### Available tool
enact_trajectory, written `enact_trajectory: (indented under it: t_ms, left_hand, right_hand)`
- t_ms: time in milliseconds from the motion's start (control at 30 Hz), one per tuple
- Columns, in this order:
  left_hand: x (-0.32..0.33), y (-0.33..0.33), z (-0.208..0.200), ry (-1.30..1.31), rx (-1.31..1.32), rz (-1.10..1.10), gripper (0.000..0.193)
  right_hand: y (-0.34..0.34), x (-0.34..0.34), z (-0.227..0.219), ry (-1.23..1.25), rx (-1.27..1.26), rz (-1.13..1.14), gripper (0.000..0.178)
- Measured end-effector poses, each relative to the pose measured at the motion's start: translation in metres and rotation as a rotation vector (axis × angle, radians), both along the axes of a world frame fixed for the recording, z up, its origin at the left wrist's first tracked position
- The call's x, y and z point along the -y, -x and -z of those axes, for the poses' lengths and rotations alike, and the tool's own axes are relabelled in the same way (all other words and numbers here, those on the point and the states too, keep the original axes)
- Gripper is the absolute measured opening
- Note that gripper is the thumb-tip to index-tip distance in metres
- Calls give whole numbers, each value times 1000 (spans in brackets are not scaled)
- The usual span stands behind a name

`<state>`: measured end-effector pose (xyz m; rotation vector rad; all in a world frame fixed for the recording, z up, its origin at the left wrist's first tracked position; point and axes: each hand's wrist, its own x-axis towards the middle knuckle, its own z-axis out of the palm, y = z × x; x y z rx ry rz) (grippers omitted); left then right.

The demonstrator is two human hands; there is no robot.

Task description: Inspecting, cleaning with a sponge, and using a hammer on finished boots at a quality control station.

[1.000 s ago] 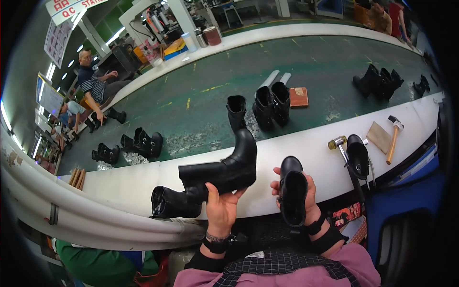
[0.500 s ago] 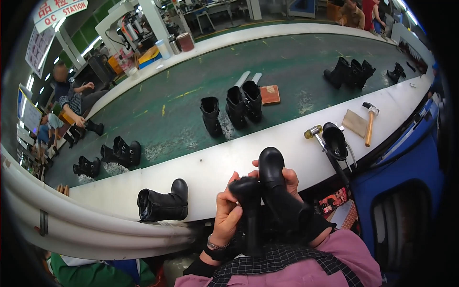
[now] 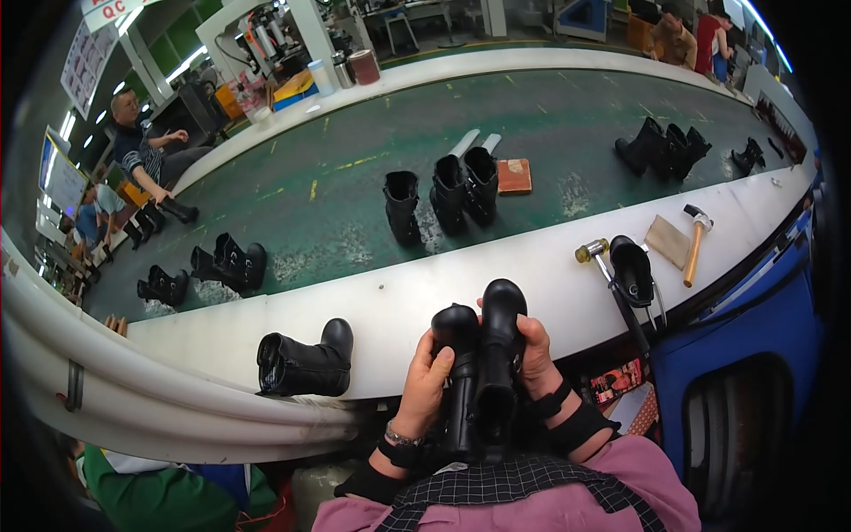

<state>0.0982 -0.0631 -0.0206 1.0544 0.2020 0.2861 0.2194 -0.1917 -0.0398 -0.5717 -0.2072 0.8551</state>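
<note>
Two black boots are held side by side in front of me, toes up and away, shafts toward my lap. My left hand (image 3: pixel 427 377) is closed round the left boot (image 3: pixel 456 332), its thumb along the side. Closed on the right boot (image 3: pixel 503 319) is my right hand (image 3: pixel 534 350), with the thumb near the toe; its other fingers are mostly hidden behind the boot. Another black boot (image 3: pixel 306 359) lies on its side on the white ledge (image 3: pixel 390 306) to the left. Farther right, a black boot (image 3: pixel 631 270) sits on a metal stand.
A yellow-headed mallet (image 3: pixel 592 251), a tan block (image 3: pixel 667 241) and a wooden-handled hammer (image 3: pixel 698 246) lie at right. On the green belt (image 3: pixel 337 199) stand several boots (image 3: pixel 449 195) beside a red-brown block (image 3: pixel 514 176). A person (image 3: pixel 142 155) sits across at left, touching a boot.
The two boots have come upright and closer together, their toes now nearly level. My right hand has shifted its hold along the right boot's side. The view has tilted slightly.
</note>
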Motion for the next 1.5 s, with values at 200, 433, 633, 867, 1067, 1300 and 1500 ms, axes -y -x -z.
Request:
enact_trajectory:
  t_ms: [200,433,633,867,1067,1300,1500]
  left_hand:
    - [-21,-15,-6,-185,-193,65,43]
    - [-26,-30,-11,628,-141,188,43]
    - [-21,-35,7,853,74,29,41]
    - [-32,-25,1,831,88,-296,40]
    - [-18,-21,-3,705,22,-319,46]
    - [-11,-22,-1,643,1,-369,49]
    - [-10,-22,0,639,3,-396,49]
  right_hand:
    - [-6,2,2,32,-138,-50,50]
    - [-6,-17,-12,-45,-118,236,46]
    - [-17,-16,-23,-94,-233,318,46]
    - [0,3,-27,-7,-277,249,35]
    - [8,3,-28,39,-207,268,43]
    - [16,-1,-25,63,-181,302,47]
    - [17,-4,-22,60,-205,314,48]
